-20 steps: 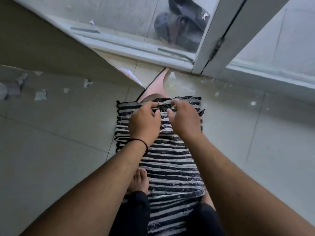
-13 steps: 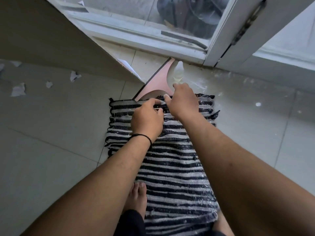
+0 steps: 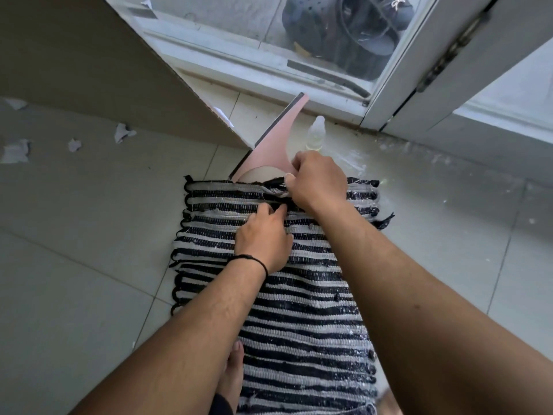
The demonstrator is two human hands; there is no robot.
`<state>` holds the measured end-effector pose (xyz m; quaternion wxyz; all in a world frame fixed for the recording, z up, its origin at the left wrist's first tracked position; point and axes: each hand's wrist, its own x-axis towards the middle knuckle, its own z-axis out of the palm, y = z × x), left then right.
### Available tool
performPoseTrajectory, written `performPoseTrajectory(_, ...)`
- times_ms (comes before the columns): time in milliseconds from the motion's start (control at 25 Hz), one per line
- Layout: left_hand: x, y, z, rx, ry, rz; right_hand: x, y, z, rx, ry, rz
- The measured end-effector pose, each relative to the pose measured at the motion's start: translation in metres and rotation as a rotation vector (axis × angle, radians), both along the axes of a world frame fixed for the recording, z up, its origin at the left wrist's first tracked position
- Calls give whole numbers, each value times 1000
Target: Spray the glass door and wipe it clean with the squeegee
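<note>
the far edge of the black-and-white striped woven mat (image 3: 299,295) is pinched by the right hand (image 3: 318,182), while the left hand (image 3: 263,238) is pressed on it, fingers loosely bent. the pink flat-bladed squeegee (image 3: 270,148) and clear plastic spray bottle (image 3: 315,134) are lying on the floor at upper centre, just beyond; either could be knocked if the mat is tugged.

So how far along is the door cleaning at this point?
Nothing on the glass door looks done; it shows no wiping. Both tools lie unheld on the floor: the pink squeegee and the spray bottle. In hand is only the striped mat: the right hand pinches its far edge, the left hand rests on it. Spraying and squeegeeing remain.
</note>
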<state>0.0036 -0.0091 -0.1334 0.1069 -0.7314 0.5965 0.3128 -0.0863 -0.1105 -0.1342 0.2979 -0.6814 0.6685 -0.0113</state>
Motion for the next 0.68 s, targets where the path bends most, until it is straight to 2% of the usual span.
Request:
performPoseTrajectory(240,-1,7,3,2,-26,-103,9,-9,21,-17,-20,-8)
performPoseTrajectory(440,-9,-6,10,-166,62,167,-3,10,40,-240,-26,11)
performPoseTrajectory(680,-20,-13,28,-236,50,263,-28,20,76,-379,-74,-77)
